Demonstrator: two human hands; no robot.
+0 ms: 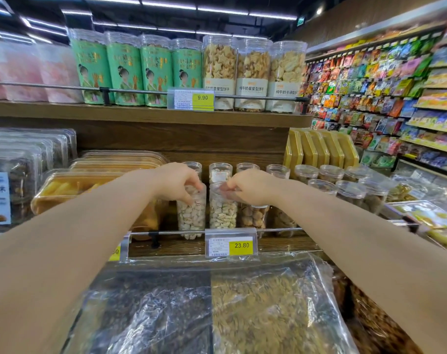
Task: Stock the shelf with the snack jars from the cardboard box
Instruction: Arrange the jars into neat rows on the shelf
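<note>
Gap btwn tray (95, 195) & pistachio jars (191, 215); rail (217, 231) blocks front, upper shelf (151, 118) caps overhead.

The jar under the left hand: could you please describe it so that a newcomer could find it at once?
Start at the yellow 23.80 price tag on the rail of the lower wooden shelf. Just above and left of it stand two clear front-row jars of pale nuts; the pistachio jar is the left one. The left hand grips its top, and orange trays adjoin it.

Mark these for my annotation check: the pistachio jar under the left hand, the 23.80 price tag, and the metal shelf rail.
pistachio jar (191, 215): head view, on its clear side wall.
23.80 price tag (241, 245): head view, on the yellow price panel.
metal shelf rail (276, 229): head view, on the bare bar.
</note>
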